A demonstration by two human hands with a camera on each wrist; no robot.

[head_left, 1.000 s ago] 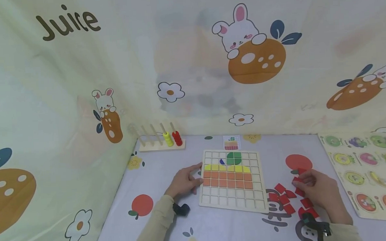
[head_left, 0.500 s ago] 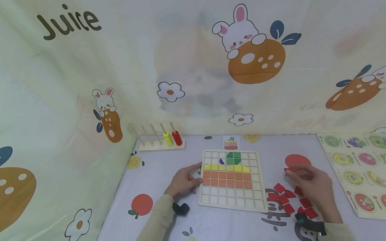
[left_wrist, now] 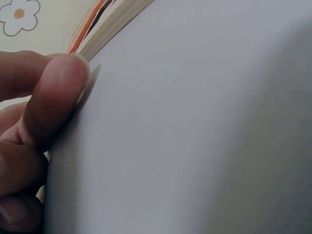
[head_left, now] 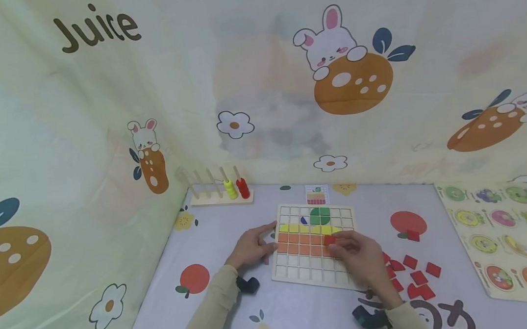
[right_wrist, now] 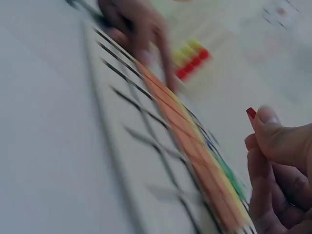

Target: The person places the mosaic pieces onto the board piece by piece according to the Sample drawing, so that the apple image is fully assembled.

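My right hand [head_left: 360, 253] pinches a red square tile [head_left: 329, 240] between thumb and fingertips, over the right part of the wooden grid board [head_left: 290, 273]. In the right wrist view the red tile [right_wrist: 251, 113] shows edge-on above the thumb. Filled cells on the board make green, blue, yellow and orange [head_left: 300, 245] areas; its lowest rows are bare. At the board's left edge rests my left hand [head_left: 249, 248], index finger and thumb touching that edge. The left wrist view shows the left thumb [left_wrist: 63, 87] close up beside the board's edge.
Several red tiles [head_left: 418, 277] lie scattered right of the board. A small picture card [head_left: 316, 195] lies behind it. A peg stand [head_left: 221, 199] with yellow and red beads stands at back left, and a fruit picture board [head_left: 487, 243] lies at far right.
My right hand has picked a red tile from the scattered ones and moved left with it, over the board. The left hand has stayed at the board's edge.
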